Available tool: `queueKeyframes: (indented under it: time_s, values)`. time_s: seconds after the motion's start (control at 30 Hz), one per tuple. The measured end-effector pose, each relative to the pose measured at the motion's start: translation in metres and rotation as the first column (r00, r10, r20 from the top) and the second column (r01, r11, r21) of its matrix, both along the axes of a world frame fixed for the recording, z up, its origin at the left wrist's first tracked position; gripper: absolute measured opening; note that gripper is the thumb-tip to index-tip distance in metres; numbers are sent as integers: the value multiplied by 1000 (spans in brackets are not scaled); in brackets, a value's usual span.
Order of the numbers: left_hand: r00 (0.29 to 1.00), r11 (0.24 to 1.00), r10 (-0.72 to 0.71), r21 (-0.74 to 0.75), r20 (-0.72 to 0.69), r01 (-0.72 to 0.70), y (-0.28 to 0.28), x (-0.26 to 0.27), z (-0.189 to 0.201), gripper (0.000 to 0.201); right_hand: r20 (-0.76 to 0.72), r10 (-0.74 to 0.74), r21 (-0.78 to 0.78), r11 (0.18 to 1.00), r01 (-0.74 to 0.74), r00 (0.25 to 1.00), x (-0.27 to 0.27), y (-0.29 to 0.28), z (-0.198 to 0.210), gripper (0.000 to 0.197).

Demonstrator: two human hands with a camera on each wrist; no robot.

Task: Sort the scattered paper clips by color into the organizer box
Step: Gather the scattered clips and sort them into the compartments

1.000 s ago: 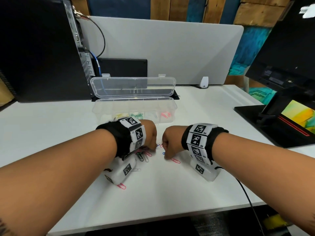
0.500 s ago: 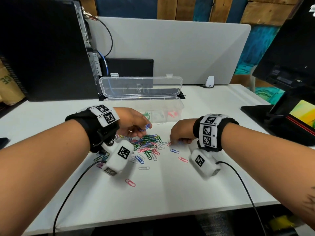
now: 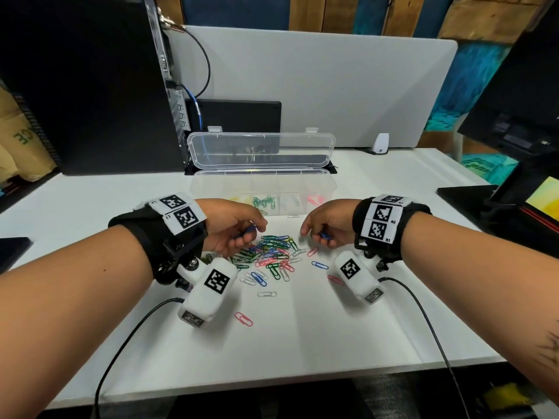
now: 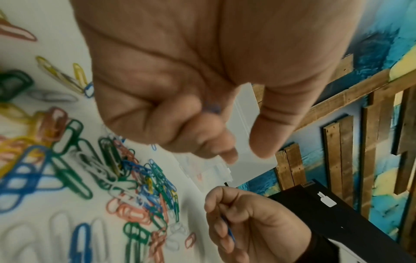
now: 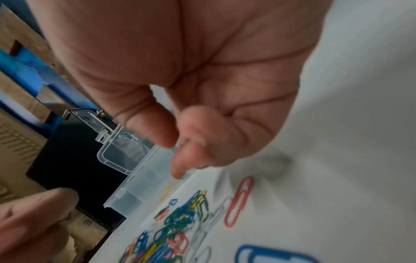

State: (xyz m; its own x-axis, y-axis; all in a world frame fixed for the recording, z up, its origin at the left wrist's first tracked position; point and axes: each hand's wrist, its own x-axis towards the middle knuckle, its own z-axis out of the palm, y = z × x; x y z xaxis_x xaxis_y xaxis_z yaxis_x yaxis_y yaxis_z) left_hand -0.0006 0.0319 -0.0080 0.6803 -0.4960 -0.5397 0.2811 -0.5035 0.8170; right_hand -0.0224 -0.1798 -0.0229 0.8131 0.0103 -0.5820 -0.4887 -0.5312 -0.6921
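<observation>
A heap of mixed-colour paper clips (image 3: 272,252) lies on the white desk (image 3: 302,343) in front of the clear organizer box (image 3: 263,189), whose lid (image 3: 260,149) stands open. Green, pink and yellow clips sit in separate compartments. My left hand (image 3: 254,229) hovers over the heap's left side, fingers curled around a blue clip (image 4: 212,108). My right hand (image 3: 314,234) hovers at the heap's right and pinches another blue clip (image 3: 325,235), also seen edge-on as the right hand's blue clip (image 4: 229,231). In the right wrist view the held clip is hidden by the curled fingers (image 5: 191,142).
A black computer tower (image 3: 90,86) stands at back left and a grey partition (image 3: 332,86) behind the box. A black device with a screen (image 3: 514,207) is at the right. Stray clips: a pink clip (image 3: 243,319) and a white clip (image 3: 266,294) lie nearer me. Wrist camera cables trail toward the front edge.
Both hands were pressed close together on the heap; they have lifted and spread apart, each coming away with a blue clip.
</observation>
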Motion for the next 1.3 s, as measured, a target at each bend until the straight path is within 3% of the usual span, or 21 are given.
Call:
queueKeyframes:
  time_s: [0.1, 0.17, 0.27, 0.37, 0.43, 0.57, 0.87, 1.03, 1.2, 1.3]
  values:
    - [997, 994, -40, 108, 66, 33, 1, -1, -3, 17, -4, 54, -128, 990, -54, 999, 2, 7, 1, 11]
    - [954, 943, -193, 310, 228, 117, 1, -4, -6, 15, 18, 171, -318, 935, -157, 985, 5, 12, 1, 13]
    - [736, 763, -527, 619, 425, 189, 1, -12, -10, 12, 7, 355, -578, 764, -287, 935, 6, 22, 4, 12]
    - [632, 665, -658, 710, 410, 231, -1, -22, -10, 12, -69, 439, -651, 661, -374, 896, 5, 23, 7, 18]
    - [607, 617, -698, 750, 381, 239, -5, -26, -10, 19, -116, 470, -668, 615, -418, 875, 1, 21, 8, 20]
    - [570, 591, -731, 766, 377, 252, -12, -24, -13, 18, -203, 517, -713, 505, -487, 832, -7, 14, 6, 19]
    - [542, 568, -757, 779, 365, 267, -20, -21, -21, 12, -171, 571, -699, 505, -507, 803, -11, 15, -4, 20]
    - [533, 579, -746, 785, 399, 222, -20, -22, -23, 22, -141, 532, -638, 596, -487, 835, -13, 14, 2, 12]
    - [637, 703, -618, 686, 461, 185, -12, -14, -8, 24, -5, 376, -411, 844, -344, 927, -2, 9, 13, 22]
    - [805, 822, -419, 552, 420, 140, -5, 2, 0, 23, 61, 258, -234, 943, -237, 964, 8, 7, 17, 29]
